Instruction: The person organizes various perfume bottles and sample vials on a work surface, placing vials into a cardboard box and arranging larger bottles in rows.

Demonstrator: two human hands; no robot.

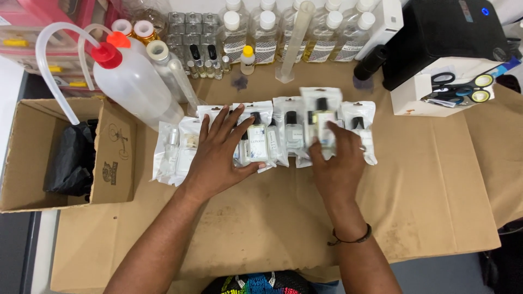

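Observation:
A row of clear plastic pouches (272, 133), each with a small bottle inside, lies across brown paper on the table (436, 179). My left hand (218, 155) rests flat with spread fingers on the pouches at the left of the row. My right hand (338, 158) holds one pouch (321, 117) with a black-capped bottle of yellowish liquid, lifted slightly above the row and blurred by motion. A dark cord bracelet circles my right wrist.
An open cardboard box (114, 163) with a black bag stands at the left. Large squeeze bottles (133, 81) with bent spouts, several capped bottles (305, 32) and a measuring cylinder (291, 43) line the back. A black device (441, 32) and scissors (460, 90) sit back right.

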